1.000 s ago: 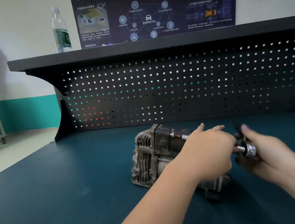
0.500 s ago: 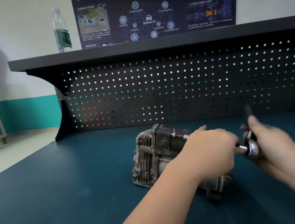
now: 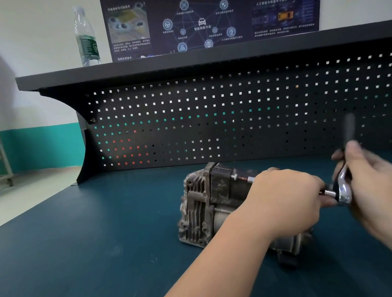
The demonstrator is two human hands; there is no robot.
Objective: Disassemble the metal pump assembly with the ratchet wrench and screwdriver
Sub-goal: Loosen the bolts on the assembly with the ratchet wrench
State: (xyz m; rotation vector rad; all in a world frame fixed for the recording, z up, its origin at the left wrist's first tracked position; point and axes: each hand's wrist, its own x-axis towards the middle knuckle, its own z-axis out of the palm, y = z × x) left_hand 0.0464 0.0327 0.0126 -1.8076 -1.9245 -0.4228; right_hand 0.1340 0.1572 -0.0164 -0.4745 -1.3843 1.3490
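Pump assembly lies lengthwise left-right; left hand clamps its right end, right hand beyond grips ratchet wrench, handle up, socket axis inline.

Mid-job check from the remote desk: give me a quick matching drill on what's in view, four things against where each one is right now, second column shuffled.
Things:
1. water bottle
2. metal pump assembly
3. ratchet wrench
4. left hand

Places:
A. lying on the blue bench mat
B. standing on the dark shelf above the pegboard
C. resting on top of the pump, covering its right end
D. gripped in the right hand, handle pointing up

Pairs: 1-B, 2-A, 3-D, 4-C
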